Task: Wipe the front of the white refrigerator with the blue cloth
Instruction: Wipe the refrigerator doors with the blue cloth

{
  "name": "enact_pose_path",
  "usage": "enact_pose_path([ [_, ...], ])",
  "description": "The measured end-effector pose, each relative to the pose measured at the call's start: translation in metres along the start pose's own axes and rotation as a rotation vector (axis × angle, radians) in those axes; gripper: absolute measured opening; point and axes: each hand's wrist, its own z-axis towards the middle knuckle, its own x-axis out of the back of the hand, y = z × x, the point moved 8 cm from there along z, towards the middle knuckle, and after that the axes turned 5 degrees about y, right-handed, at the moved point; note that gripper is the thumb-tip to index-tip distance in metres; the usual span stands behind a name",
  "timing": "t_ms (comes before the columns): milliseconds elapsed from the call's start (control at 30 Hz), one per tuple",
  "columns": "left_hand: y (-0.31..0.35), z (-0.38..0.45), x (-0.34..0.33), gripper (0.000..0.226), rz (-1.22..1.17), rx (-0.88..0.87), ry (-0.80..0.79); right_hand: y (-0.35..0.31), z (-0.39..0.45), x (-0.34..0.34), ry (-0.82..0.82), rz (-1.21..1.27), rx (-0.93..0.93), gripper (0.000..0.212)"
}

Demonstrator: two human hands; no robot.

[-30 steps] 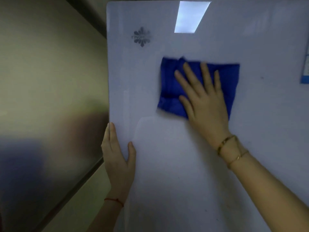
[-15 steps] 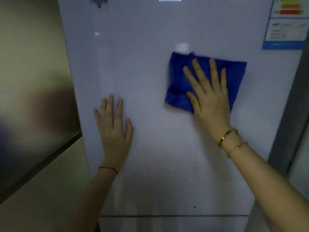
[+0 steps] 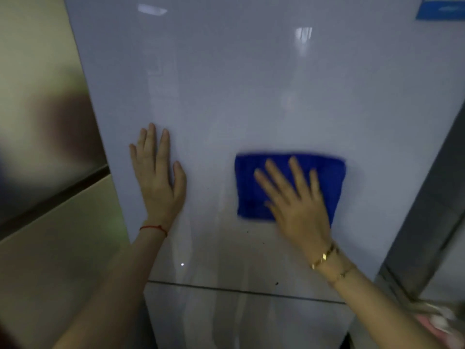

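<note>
The white refrigerator (image 3: 251, 84) fills the middle of the view, its glossy upper door facing me. A folded blue cloth (image 3: 327, 177) lies flat against the lower right part of that door. My right hand (image 3: 294, 202) presses on the cloth with fingers spread, covering its lower middle. My left hand (image 3: 157, 177) rests flat on the door near its left edge, fingers pointing up, holding nothing. A few small dark specks dot the door below the cloth.
A seam (image 3: 239, 289) separates the upper door from the lower door. A blue label (image 3: 440, 7) sits at the door's top right. A beige wall with a dark band (image 3: 50, 202) stands left; a grey surface (image 3: 432, 210) flanks the right.
My right hand has slid the blue cloth down the door towards the seam. My left hand moved from gripping the door's left edge to lying flat on its front. My view dropped lower.
</note>
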Motion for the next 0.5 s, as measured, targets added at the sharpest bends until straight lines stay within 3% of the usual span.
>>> enact_pose_path([
  [67, -0.003, -0.004, 0.001, 0.05, -0.001, -0.001, -0.006, -0.014, -0.054, -0.012, -0.064, -0.03, 0.118, 0.059],
  [133, -0.006, -0.012, 0.003, 0.051, 0.009, -0.003, -0.019, -0.001, -0.058, -0.008, -0.038, -0.05, 0.119, 0.058],
  [267, -0.015, -0.029, 0.006, 0.05, 0.03, 0.011, -0.061, 0.045, 0.016, 0.02, 0.129, -0.04, -0.208, 0.051],
  [333, -0.019, -0.034, 0.008, 0.05, 0.032, 0.007, -0.068, 0.038, 0.038, 0.022, 0.152, -0.042, -0.28, 0.053],
  [433, -0.028, -0.04, 0.011, 0.051, 0.034, -0.001, -0.081, -0.016, 0.006, -0.004, 0.068, -0.037, -0.06, 0.054],
  [500, -0.037, -0.045, 0.015, 0.051, 0.037, -0.002, -0.093, -0.05, -0.044, -0.025, -0.048, -0.03, 0.122, 0.07],
])
